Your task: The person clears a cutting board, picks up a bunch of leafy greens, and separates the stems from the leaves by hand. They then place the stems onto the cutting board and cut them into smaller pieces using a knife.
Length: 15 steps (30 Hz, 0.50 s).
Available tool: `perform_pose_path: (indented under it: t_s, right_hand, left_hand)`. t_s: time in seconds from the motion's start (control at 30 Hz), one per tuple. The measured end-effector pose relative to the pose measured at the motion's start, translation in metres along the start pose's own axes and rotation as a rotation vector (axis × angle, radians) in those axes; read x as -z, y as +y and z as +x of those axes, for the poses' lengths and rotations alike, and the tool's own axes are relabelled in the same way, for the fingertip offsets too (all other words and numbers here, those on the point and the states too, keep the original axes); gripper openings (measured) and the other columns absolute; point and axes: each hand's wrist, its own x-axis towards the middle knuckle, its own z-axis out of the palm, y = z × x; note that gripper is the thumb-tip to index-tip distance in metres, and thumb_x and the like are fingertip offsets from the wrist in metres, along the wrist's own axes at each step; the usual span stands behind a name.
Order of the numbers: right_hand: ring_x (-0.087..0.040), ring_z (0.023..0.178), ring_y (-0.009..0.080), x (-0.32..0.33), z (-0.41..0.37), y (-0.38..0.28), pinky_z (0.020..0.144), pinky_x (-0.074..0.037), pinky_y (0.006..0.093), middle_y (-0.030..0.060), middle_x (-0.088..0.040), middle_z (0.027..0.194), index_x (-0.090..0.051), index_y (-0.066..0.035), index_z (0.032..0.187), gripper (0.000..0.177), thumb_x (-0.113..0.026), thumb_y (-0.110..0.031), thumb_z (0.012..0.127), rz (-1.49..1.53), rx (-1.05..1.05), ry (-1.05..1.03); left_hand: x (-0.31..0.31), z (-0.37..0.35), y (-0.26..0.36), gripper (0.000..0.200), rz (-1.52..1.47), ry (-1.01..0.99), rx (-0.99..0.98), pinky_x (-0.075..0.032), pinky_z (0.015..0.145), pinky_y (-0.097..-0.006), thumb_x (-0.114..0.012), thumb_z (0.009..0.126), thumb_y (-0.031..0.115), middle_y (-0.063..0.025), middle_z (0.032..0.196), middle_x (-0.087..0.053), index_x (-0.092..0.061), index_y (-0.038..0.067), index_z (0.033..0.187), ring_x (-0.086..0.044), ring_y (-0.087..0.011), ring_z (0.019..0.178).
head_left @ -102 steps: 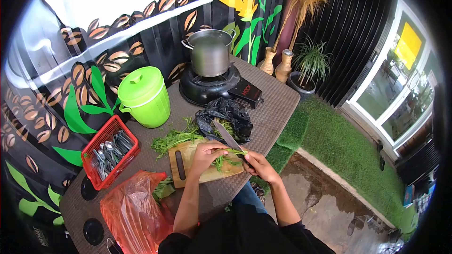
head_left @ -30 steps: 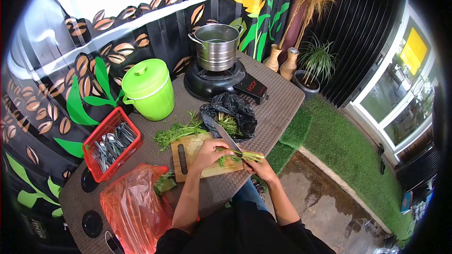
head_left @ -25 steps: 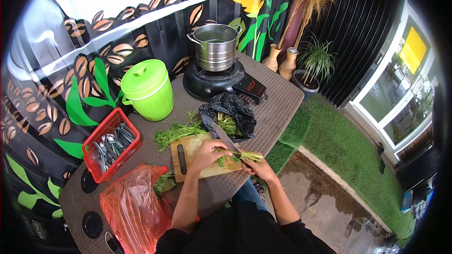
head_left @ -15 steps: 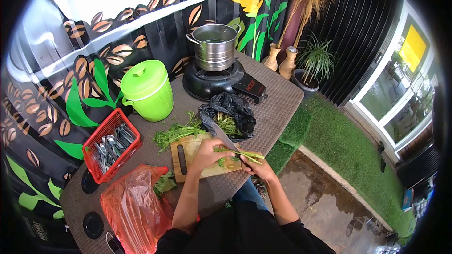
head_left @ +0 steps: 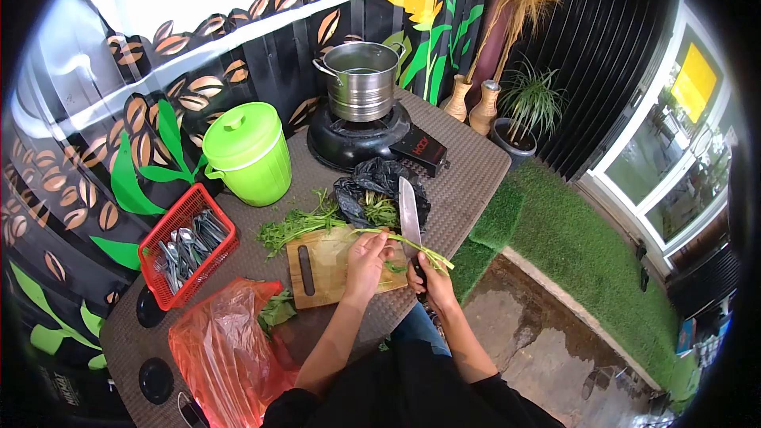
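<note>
Background: black wall (head_left: 277,32) painted with brown beans and green leaves, beyond the far side of a brown, textured tabletop (head_left: 468,154).
Right hand (head_left: 425,273): closed around the handle of a knife (head_left: 409,214), close to the tabletop's near edge; blade tilted up and away, its tip in front of the black bag.
Left hand (head_left: 369,263): over the cutting board, fingers partly curled, palm showing; fingertips at the stalks. Whether they pinch, cannot tell.
Hands, spacing: apart, side by side.
Green stalks (head_left: 438,259): stretch from the left fingertips across the knife to the right hand, pale ends projecting past it.
Cutting board (head_left: 326,250): flat at the near edge, a few green bits on it.
Leafy greens (head_left: 297,226): piled just beyond the board.
Black bag (head_left: 372,182): just beyond the board, mouth open, greens inside.
Stove (head_left: 342,147): by the tabletop's wall-side edge, steel pot (head_left: 361,99) upright on top.
</note>
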Motion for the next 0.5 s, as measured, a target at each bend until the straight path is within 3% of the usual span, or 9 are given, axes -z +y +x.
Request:
perform_pose_path:
  t_s: [0.1, 0.17, 0.27, 0.5]
  right_hand:
    - [-0.033, 0.045, 0.0067, 0.004, 0.002, 0.009, 0.041, -0.026, 0.0216, -0.0010, -0.037, 0.056, -0.052, -0.003, 0.091, 0.024, -0.043, -0.024, 0.099, 0.007, 0.023, -0.009]
    - [-0.032, 0.045, 0.0067, 0.007, 0.004, 0.010, 0.041, -0.026, 0.0219, -0.0004, -0.039, 0.056, -0.055, -0.001, 0.107, 0.027, -0.044, -0.024, 0.099, -0.061, 0.051, -0.038]
    - [-0.032, 0.045, 0.0066, 0.009, 0.004, 0.007, 0.042, -0.027, 0.0219, -0.0001, -0.041, 0.056, -0.052, -0.002, 0.120, 0.032, -0.046, -0.025, 0.098, -0.116, 0.059, -0.078]
    - [-0.034, 0.046, 0.0058, 0.007, 0.003, -0.005, 0.043, -0.028, 0.0211, -0.0009, -0.040, 0.056, -0.051, -0.005, 0.124, 0.034, -0.046, -0.026, 0.098, -0.192, 0.037, -0.103]
  left_hand:
    - [0.000, 0.003, 0.003, 0.012, -0.003, -0.042, -0.016, -0.049, 0.071, -0.0261, -0.061, 0.089, 0.009, -0.0070, 0.091, -0.064, -0.061, 0.000, 0.097, -0.061, -0.0148, 0.081]
    - [-0.003, 0.001, 0.007, 0.012, 0.011, -0.032, -0.009, -0.049, 0.072, -0.0258, -0.061, 0.089, 0.009, -0.0077, 0.089, -0.064, -0.060, 0.000, 0.096, -0.061, -0.0148, 0.080]
    - [0.001, 0.000, 0.009, 0.012, 0.034, -0.043, -0.008, -0.049, 0.072, -0.0255, -0.061, 0.089, 0.009, -0.0079, 0.088, -0.064, -0.061, -0.001, 0.096, -0.061, -0.0145, 0.079]
    - [0.001, 0.001, 0.014, 0.011, 0.079, -0.085, 0.019, -0.046, 0.069, -0.0245, -0.062, 0.087, 0.005, -0.0069, 0.086, -0.064, -0.062, -0.002, 0.095, -0.059, -0.0135, 0.075]
